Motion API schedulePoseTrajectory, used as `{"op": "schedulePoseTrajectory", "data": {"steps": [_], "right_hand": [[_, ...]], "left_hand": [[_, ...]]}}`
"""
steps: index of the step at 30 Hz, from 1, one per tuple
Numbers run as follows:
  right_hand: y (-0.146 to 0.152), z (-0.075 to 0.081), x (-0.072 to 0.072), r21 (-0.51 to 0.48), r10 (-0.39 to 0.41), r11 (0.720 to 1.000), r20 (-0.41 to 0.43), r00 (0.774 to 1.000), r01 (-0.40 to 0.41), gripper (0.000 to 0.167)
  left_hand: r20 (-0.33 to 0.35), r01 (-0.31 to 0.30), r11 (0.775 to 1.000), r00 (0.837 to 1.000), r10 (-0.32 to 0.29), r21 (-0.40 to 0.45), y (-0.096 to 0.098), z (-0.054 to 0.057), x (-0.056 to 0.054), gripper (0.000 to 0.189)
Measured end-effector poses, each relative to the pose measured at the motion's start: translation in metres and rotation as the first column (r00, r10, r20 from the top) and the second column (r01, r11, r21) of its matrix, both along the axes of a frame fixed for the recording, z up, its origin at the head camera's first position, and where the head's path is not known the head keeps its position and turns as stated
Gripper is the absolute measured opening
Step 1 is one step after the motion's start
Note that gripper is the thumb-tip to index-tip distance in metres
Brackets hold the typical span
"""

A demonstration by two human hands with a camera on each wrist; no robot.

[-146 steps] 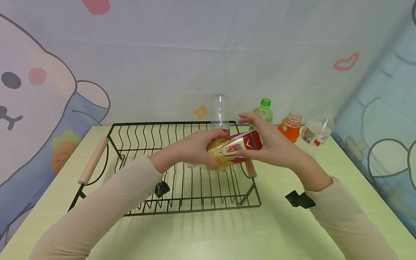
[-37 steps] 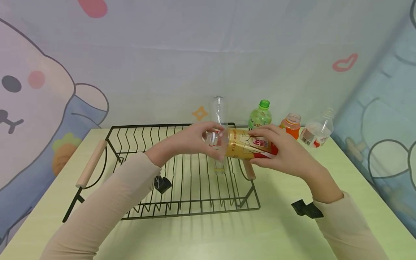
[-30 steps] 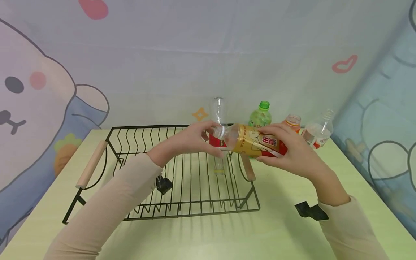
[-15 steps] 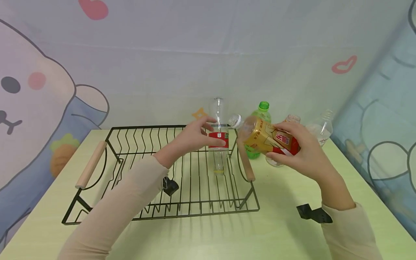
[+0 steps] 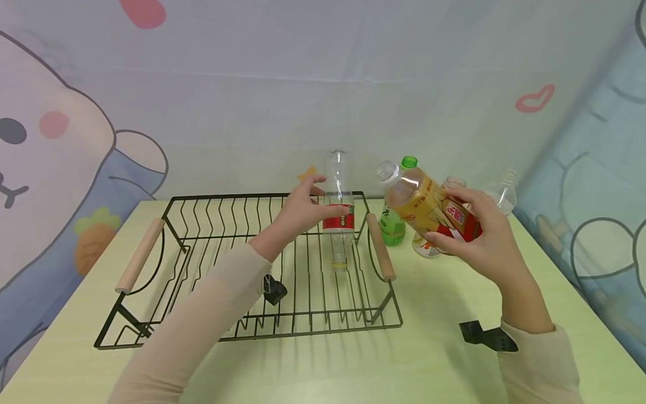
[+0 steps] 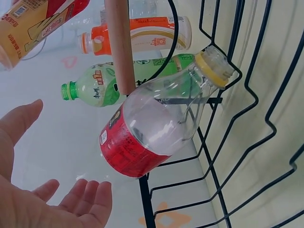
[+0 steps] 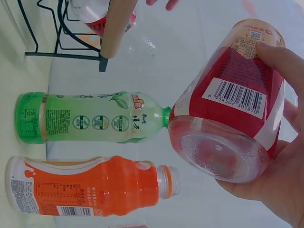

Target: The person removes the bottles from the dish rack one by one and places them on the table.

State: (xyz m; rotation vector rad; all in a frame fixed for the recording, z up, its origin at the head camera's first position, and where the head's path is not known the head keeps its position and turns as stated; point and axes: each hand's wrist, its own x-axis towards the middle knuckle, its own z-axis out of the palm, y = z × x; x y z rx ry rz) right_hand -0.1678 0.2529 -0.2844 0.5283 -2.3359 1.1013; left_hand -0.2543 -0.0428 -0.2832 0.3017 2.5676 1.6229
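Note:
My right hand (image 5: 487, 235) grips a gold-and-red plastic drink bottle (image 5: 426, 202) near its base. It is held tilted in the air, its uncapped neck pointing up and left. In the right wrist view its barcode and clear base (image 7: 218, 147) face the camera. My left hand (image 5: 308, 207) is spread, with nothing in it, at a clear bottle with a red label (image 5: 338, 219). That bottle stands neck-down in the black wire dish rack (image 5: 298, 328), its yellow neck ring (image 6: 209, 71) among the wires. In the left wrist view the fingers (image 6: 102, 202) are apart from it.
Right of the rack stand a green bottle (image 5: 392, 227), an orange bottle (image 7: 95, 187) and a clear bottle (image 5: 506, 196), partly behind my right hand. The rack has wooden handles (image 5: 382, 247) at both ends. A printed cloth (image 5: 252, 112) hangs behind the table.
Both hands were at the gold-and-red bottle, then the left let go of its neck. The right hand carried it rightward, its neck swinging upward. The left hand now stays beside the red-labelled bottle.

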Motion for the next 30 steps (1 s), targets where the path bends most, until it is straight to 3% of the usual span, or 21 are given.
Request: {"op": "schedulePoseTrajectory", "data": {"steps": [11, 18, 30], "right_hand": [[0.007, -0.008, 0.001, -0.06, -0.083, 0.995, 0.033, 0.996, 0.085, 0.074], [0.014, -0.013, 0.001, -0.151, -0.09, 0.983, 0.081, 0.993, 0.102, 0.073], [0.022, -0.017, 0.002, -0.178, -0.169, 0.966, 0.106, 0.98, 0.186, 0.072]], "left_hand": [[0.007, -0.047, 0.999, 0.999, 0.046, 0.028, 0.004, -0.008, -0.006, 0.089], [0.007, -0.057, 0.997, 0.998, 0.057, 0.047, 0.008, -0.014, -0.007, 0.09], [0.104, -0.047, 0.998, 0.994, 0.044, 0.031, 0.012, -0.019, -0.01, 0.094]]}}
